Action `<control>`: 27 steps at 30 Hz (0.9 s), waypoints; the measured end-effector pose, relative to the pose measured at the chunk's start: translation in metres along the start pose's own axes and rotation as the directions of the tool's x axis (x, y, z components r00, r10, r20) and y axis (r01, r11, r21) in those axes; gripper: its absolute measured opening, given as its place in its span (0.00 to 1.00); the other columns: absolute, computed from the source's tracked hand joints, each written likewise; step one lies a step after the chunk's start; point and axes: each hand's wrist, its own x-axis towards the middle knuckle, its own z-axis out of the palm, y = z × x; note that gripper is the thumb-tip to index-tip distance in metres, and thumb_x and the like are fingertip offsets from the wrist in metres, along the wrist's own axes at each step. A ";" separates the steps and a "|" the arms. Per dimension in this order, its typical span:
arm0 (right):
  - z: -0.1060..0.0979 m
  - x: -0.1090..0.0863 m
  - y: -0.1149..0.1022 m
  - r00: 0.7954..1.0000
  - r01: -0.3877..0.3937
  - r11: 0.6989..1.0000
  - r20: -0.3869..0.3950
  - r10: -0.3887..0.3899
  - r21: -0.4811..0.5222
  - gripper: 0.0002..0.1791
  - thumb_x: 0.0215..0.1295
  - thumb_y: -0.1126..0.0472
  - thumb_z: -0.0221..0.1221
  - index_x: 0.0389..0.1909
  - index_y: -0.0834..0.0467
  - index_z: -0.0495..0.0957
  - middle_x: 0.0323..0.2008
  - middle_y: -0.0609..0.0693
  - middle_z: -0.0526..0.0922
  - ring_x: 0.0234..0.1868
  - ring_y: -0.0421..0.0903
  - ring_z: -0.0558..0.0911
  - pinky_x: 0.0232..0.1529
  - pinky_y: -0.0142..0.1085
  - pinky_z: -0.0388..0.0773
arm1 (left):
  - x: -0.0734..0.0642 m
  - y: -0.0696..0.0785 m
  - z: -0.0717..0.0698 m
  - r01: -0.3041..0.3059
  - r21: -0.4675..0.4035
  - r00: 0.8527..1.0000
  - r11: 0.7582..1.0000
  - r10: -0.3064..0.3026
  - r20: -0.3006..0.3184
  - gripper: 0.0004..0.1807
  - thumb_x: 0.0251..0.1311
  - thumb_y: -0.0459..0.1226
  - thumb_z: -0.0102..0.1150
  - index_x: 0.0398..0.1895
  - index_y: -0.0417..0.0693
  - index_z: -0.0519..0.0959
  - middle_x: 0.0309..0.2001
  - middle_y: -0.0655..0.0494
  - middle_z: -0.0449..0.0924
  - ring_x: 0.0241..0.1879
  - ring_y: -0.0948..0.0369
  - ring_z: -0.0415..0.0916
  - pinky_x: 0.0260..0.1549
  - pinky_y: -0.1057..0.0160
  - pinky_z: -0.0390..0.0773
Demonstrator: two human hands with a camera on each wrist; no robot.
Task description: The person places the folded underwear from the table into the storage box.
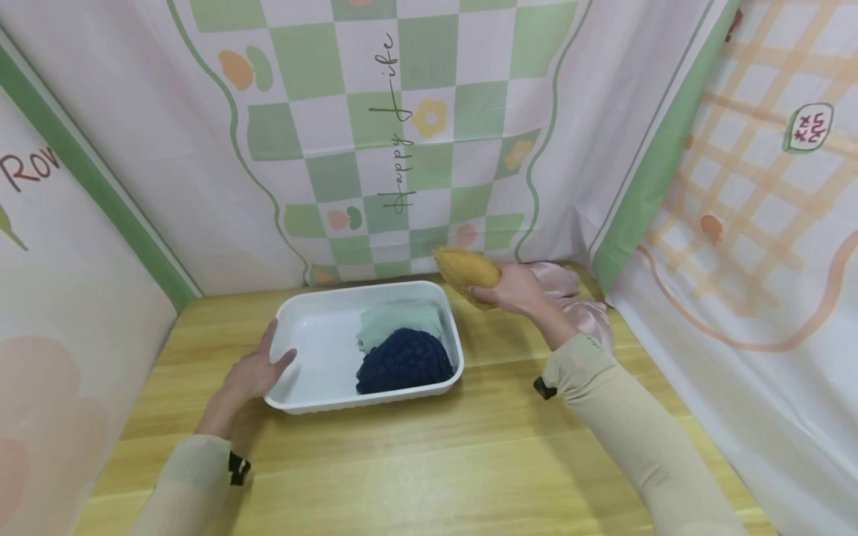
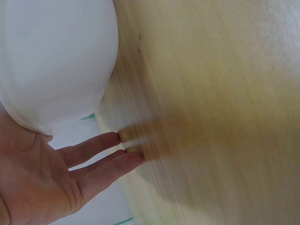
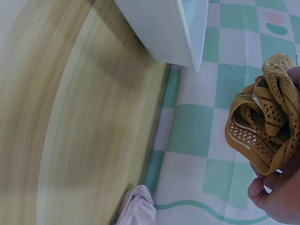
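My right hand [image 1: 519, 289] holds a folded mustard-yellow lace garment [image 1: 469, 274] in the air, past the right back corner of a white plastic tray [image 1: 295, 406]. In the right wrist view, the openwork lace garment [image 3: 255, 126] hangs in loose folds between thumb and fingers. At the tray's left side, my left hand [image 1: 253, 374] holds the rim, thumb over the inside and fingers outside. The left wrist view shows its outer fingers [image 2: 110, 171] stretched down at the table. Inside the tray's right half lie a pale mint cloth [image 1: 398, 316] and a dark navy folded cloth [image 1: 405, 363].
Shiny pink satin cloth [image 1: 590, 320] lies at the table's back right, partly behind my right forearm. The wooden table [image 1: 402, 469] meets a checkered printed curtain [image 1: 429, 171] at the back, with more curtains at both sides.
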 end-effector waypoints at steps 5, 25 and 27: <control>0.004 0.003 -0.005 1.000 0.022 1.000 -0.013 -0.022 -0.008 0.23 0.55 0.38 0.66 0.30 0.54 0.78 0.26 0.52 0.83 0.28 0.50 0.79 0.31 0.41 0.74 | -0.001 0.001 -0.001 0.004 0.003 1.000 1.000 -0.004 0.001 0.50 0.71 0.68 0.27 0.78 0.54 0.18 0.70 0.23 0.58 0.60 0.27 0.70 0.54 0.34 0.73; 0.018 0.015 -0.038 0.993 0.088 0.996 0.076 -0.086 -0.016 0.24 0.55 0.35 0.65 0.36 0.52 0.80 0.29 0.49 0.84 0.29 0.49 0.80 0.32 0.42 0.75 | -0.001 0.002 -0.001 0.007 -0.014 1.000 1.000 -0.007 0.000 0.50 0.71 0.68 0.28 0.78 0.54 0.19 0.70 0.23 0.58 0.58 0.28 0.72 0.51 0.37 0.76; 0.021 0.018 -0.041 0.992 0.095 0.995 0.084 -0.093 -0.025 0.24 0.54 0.35 0.65 0.36 0.52 0.80 0.29 0.49 0.84 0.29 0.49 0.80 0.32 0.42 0.75 | -0.001 0.001 -0.001 0.005 -0.012 1.000 1.000 -0.005 -0.001 0.50 0.71 0.68 0.28 0.78 0.54 0.19 0.70 0.23 0.58 0.58 0.28 0.72 0.51 0.37 0.77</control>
